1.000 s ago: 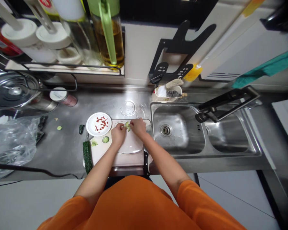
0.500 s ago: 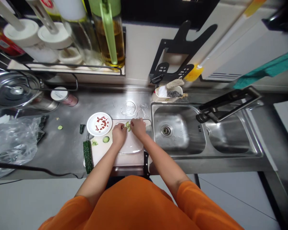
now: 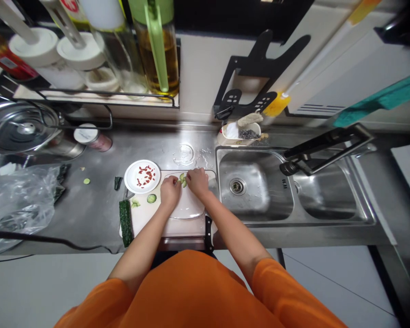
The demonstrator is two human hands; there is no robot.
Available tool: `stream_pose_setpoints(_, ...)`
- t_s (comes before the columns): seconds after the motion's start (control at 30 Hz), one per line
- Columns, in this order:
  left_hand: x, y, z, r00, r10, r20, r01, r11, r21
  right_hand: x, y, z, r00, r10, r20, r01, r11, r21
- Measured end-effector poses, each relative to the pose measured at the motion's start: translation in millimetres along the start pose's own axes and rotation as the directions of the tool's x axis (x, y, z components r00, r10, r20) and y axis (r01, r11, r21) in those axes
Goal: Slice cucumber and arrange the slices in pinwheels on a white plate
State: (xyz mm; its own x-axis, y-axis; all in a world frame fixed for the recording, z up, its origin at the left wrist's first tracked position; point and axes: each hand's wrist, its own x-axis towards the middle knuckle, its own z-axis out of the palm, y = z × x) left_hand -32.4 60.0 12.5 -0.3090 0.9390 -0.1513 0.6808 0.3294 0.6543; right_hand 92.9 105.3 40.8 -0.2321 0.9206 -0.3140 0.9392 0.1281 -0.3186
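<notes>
Over the white plate [image 3: 187, 208], my left hand [image 3: 170, 192] is closed in a pinch, with a pale green bit of cucumber slice at its fingertips. My right hand [image 3: 197, 182] is also closed, its fingers curled against the thin cucumber slices [image 3: 182, 179] grouped between both hands. What lies under the right fingers is partly hidden. The plate rests on a pale cutting board [image 3: 143, 221]. A single cucumber round [image 3: 151, 198] and some green scraps [image 3: 135, 203] lie on the board left of my left hand. At its left edge lies a dark green cucumber [image 3: 125, 223].
A small white plate [image 3: 129, 182] with red pieces overlaps the board's back left corner. A black-handled knife [image 3: 208, 231] lies along the right side, beside the double sink [image 3: 256, 182]. Farther left are a plastic bag [image 3: 23, 196], a jar [image 3: 94, 138] and a lidded pot [image 3: 23, 130].
The view has shifted very slightly. Both hands stay at the cucumber slices over the plate, with only tiny finger movement.
</notes>
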Motion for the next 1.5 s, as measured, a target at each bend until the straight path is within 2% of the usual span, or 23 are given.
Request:
stream_pose_setpoints(0.3,-1,0,0,1.0,-0.003,0.026,0.003,1.0,0.01,-1,1,-2,1.0,-0.012,0.003,0.012,1.0,0.007)
stream_pose_setpoints(0.43,-3,4,-5,1.0,0.022,0.001,-0.022,1.0,-0.014,-5,0,-8,1.0,-0.002,-0.007,0.002,1.0,0.027)
stream_pose_setpoints(0.53,-7,1,-24,0.997,0.059,-0.045,-0.06,0.998,-0.027,-12,1,-14,0.999,0.017,-0.028,-0.015,0.998,0.064)
stream_pose_setpoints(0.63,-16,-15,-54,0.993,0.07,-0.094,-0.07,0.998,0.009,-30,5,-17,0.998,0.028,-0.059,-0.021,0.993,0.115)
stream_pose_setpoints(0.73,-28,-40,-82,0.99,0.013,-0.137,-0.001,0.996,0.087,-54,7,-12,0.998,0.009,-0.056,-0.001,0.989,0.148)
stream_pose_setpoints(0.83,-41,-63,-94,0.989,-0.089,-0.121,0.102,0.989,0.106,-79,5,-1,1.0,0.031,0.006,-0.031,0.988,0.15)
stream_pose_setpoints(0.97,-52,-78,-90,0.987,-0.146,-0.071,0.153,0.981,0.117,-101,0,13,0.998,0.03,0.052,-0.038,0.987,0.158)
stream_pose_setpoints(1.17,-51,-81,-81,0.985,-0.171,-0.034,0.174,0.974,0.146,-110,-4,22,0.998,0.027,0.055,-0.036,0.983,0.183)
stream_pose_setpoints(1.5,-49,-80,-83,0.967,-0.246,-0.068,0.25,0.966,0.059,-113,-5,23,0.999,0.035,0.032,-0.04,0.981,0.191)
